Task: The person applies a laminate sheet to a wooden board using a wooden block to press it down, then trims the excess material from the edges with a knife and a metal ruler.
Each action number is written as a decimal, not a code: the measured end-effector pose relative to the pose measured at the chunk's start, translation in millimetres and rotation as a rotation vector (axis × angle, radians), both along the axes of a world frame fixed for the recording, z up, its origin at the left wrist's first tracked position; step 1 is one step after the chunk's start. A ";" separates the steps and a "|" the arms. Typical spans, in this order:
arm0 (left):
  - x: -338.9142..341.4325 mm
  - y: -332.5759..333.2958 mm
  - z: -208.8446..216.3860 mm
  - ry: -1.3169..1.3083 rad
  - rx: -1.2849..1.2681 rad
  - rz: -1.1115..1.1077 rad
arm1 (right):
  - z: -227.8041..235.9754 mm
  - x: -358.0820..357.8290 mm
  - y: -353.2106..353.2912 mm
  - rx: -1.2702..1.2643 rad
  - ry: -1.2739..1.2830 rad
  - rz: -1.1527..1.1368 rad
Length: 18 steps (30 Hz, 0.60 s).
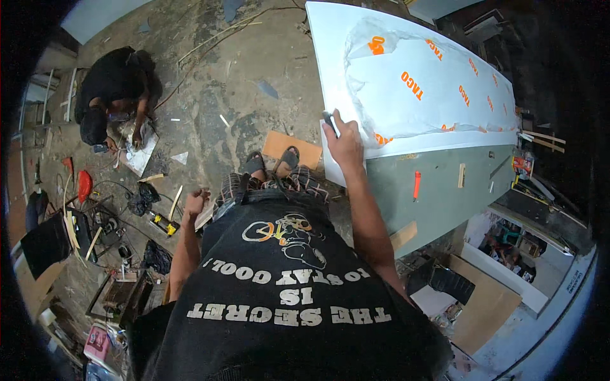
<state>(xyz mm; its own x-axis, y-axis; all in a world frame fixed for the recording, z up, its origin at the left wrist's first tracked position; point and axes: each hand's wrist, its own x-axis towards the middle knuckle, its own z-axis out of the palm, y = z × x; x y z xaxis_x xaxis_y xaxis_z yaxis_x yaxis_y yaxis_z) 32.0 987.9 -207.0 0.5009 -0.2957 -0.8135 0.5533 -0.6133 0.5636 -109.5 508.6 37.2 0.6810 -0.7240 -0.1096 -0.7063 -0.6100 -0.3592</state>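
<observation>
My right hand [345, 141] is closed on a small dark tool [328, 119] at the near left edge of a large white panel [335, 70]; the fingers hide part of it, so its kind is unclear. Crumpled protective film with orange print [438, 95] covers much of the panel's top. Below the panel lies a grey-green board surface [438, 190] carrying a red-orange handled item [417, 185] and a small wooden piece [461, 176]. Off to my left side, my left hand [196, 202] hangs with curled fingers, apart from the panel; whatever it may hold is hidden.
Another person [113, 86] crouches at far left over a white sheet [143, 152]. A brown board [292, 150] lies by my feet. On the left floor are a yellow-black tool [163, 223], a red tool [84, 185], cables and wood strips. A white cabinet [527, 267] stands at right.
</observation>
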 end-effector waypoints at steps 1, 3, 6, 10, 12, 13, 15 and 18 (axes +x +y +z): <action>3.1 -13.9 7.8 -0.031 0.004 0.031 | 1.6 3.3 -6.3 0.013 -0.001 0.003; 13.0 -30.8 28.1 -0.024 0.049 0.054 | -6.5 -35.6 8.5 0.011 -0.003 0.023; 7.1 -25.3 23.3 -0.050 -0.032 0.138 | -4.0 -56.4 19.8 -0.002 0.008 0.049; -9.3 5.5 -19.7 0.027 0.019 0.017 | -11.2 5.7 -9.7 -0.073 -0.063 0.102; -19.5 42.3 -49.1 0.138 -0.180 0.141 | -8.6 51.2 -26.6 -0.065 -0.070 0.131; -21.8 31.1 -45.8 0.069 -0.151 0.098 | -7.8 63.0 -37.6 -0.076 -0.049 0.096; -17.4 6.6 -18.2 0.012 -0.058 0.004 | -4.5 59.3 -40.7 -0.100 -0.021 0.051; -15.7 1.8 14.2 0.016 -0.001 0.184 | -12.6 11.8 -21.2 -0.014 -0.027 0.051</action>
<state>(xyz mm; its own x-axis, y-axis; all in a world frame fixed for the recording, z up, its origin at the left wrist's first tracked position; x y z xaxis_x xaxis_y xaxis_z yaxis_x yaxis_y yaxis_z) 16.3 989.6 -192.8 0.5336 -0.2006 -0.8216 0.6653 -0.5002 0.5542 -97.7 487.4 24.5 0.7196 -0.6897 -0.0807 -0.6643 -0.6499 -0.3692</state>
